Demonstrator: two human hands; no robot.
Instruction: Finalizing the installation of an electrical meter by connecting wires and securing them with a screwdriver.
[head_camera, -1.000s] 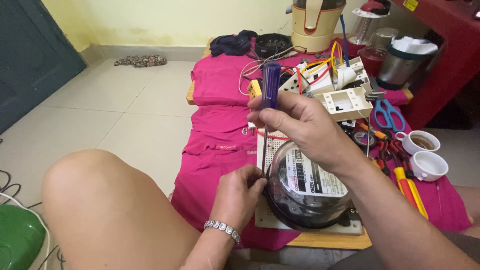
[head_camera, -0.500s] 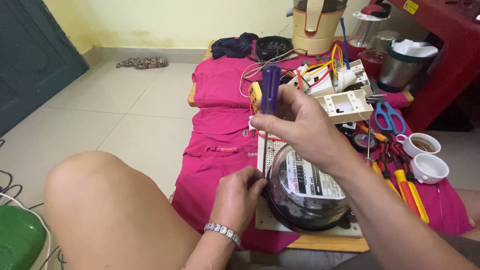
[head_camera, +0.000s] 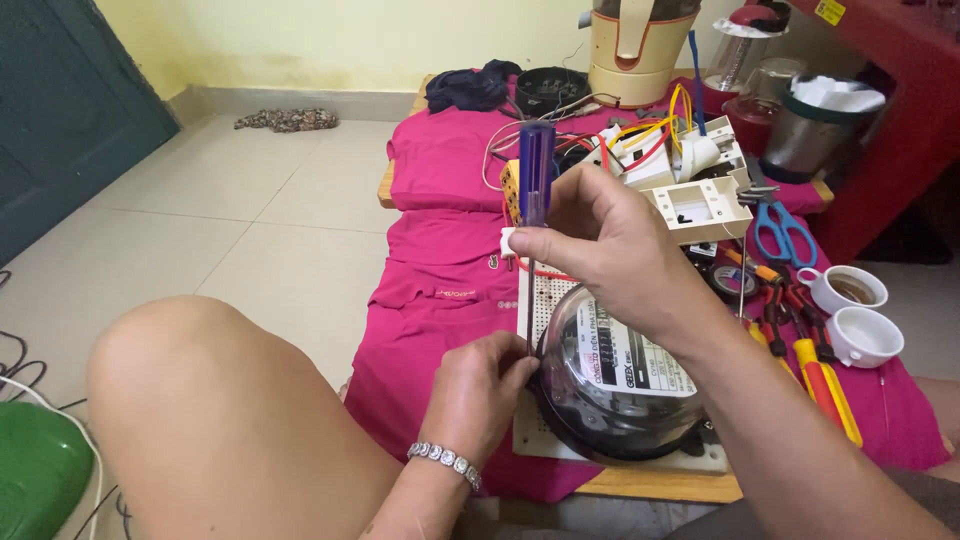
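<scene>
Two sets of fingers work at the same spot, the left rim of the domed electric meter (head_camera: 620, 385). Those of the right hand (head_camera: 610, 255) pinch the purple-handled screwdriver (head_camera: 536, 175) just below its grip, thumb against forefinger, so the tool stands nearly upright with its thin shaft running down toward the meter's edge; held that way, the tip can bear straight down. The left hand (head_camera: 478, 395), with a beaded bracelet (head_camera: 445, 463) at its wrist, has its fingers curled and pressed against the dome at about nine o'clock, apparently steadying it; whether they pinch some small part there cannot be told.

The meter sits on a white perforated board (head_camera: 545, 295), which rests on a pink cloth (head_camera: 440, 220) spread over the low wooden worktop (head_camera: 660, 485), likely to stop small pieces from rolling off.

At two o'clock from the meter lie a white switch box (head_camera: 705, 205) and a tangle of coloured wires (head_camera: 650, 140). At three o'clock are blue-handled scissors (head_camera: 785, 235), red and yellow hand tools (head_camera: 815, 375) and two white cups (head_camera: 855, 312), all within the right arm's reach. At twelve o'clock, well apart, stands a cream appliance (head_camera: 640, 50). The person's bare knee (head_camera: 200, 400) rises at eight o'clock, beside a green object (head_camera: 40, 470) on the tiled floor (head_camera: 200, 230).
</scene>
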